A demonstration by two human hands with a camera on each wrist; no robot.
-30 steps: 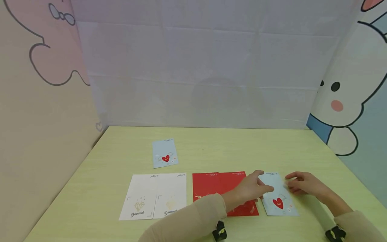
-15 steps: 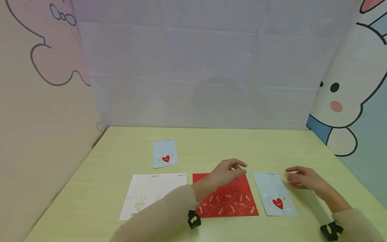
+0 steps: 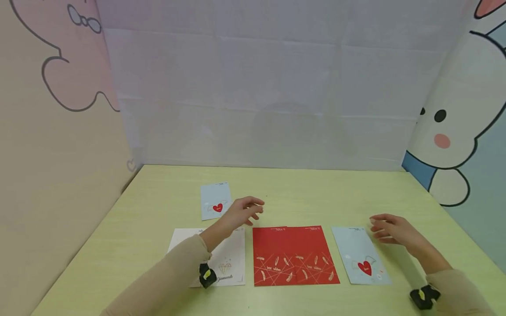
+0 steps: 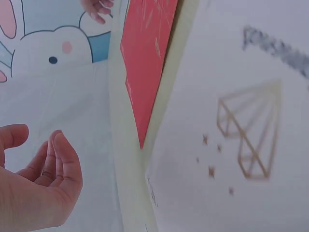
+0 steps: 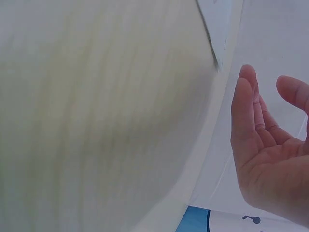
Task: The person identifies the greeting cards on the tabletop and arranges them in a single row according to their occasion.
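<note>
My left hand (image 3: 240,213), fingers loosely bent and holding nothing, hovers beside a small light-blue heart card (image 3: 213,197) at the back. Its forearm covers much of the white diamond cards (image 3: 231,259), whose gold diamond print looms large in the left wrist view. Two red cards (image 3: 294,254) with gold feather patterns lie side by side in the middle. To their right is another light-blue card (image 3: 353,250) with a red heart. Just right of that card's upper edge hangs my right hand (image 3: 395,230), thumb and fingers apart with nothing between them, as the right wrist view also shows.
The cards lie in a row on a pale yellow-green table (image 3: 300,188). A white sheet (image 3: 269,87) rises behind its back edge. Walls with cartoon animal drawings (image 3: 442,109) flank both sides.
My left hand has moved left, from beside the right blue card across the red cards to near the back blue card. The right hand has shifted only slightly, up and left.
</note>
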